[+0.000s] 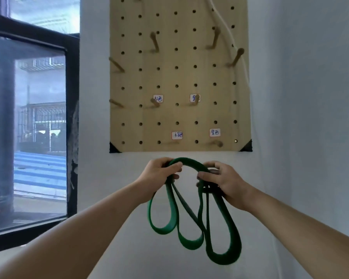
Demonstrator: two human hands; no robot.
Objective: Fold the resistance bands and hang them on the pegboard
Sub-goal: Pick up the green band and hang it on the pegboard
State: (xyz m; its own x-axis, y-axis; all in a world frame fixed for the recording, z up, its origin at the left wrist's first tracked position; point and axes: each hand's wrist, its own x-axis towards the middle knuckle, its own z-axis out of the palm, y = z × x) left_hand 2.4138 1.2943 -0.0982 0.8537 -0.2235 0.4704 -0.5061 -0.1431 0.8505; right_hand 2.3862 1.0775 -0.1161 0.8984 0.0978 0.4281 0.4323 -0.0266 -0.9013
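Note:
A green resistance band (pixel 191 222) is gathered into several hanging loops just below the wooden pegboard (pixel 177 77) on the white wall. My left hand (pixel 159 175) grips the band's left top end, fingers curled round it. My right hand (pixel 222 181) grips the right top end. A short arch of band spans between both hands. Wooden pegs stick out of the board; one lower peg (pixel 217 142) sits under a small handwritten label (pixel 215 132).
A dark-framed window (pixel 69 97) stands open to the left of the board. A white cord (pixel 228 31) runs down the board's upper right. Three more labels mark the lower pegs. A wall corner lies on the right.

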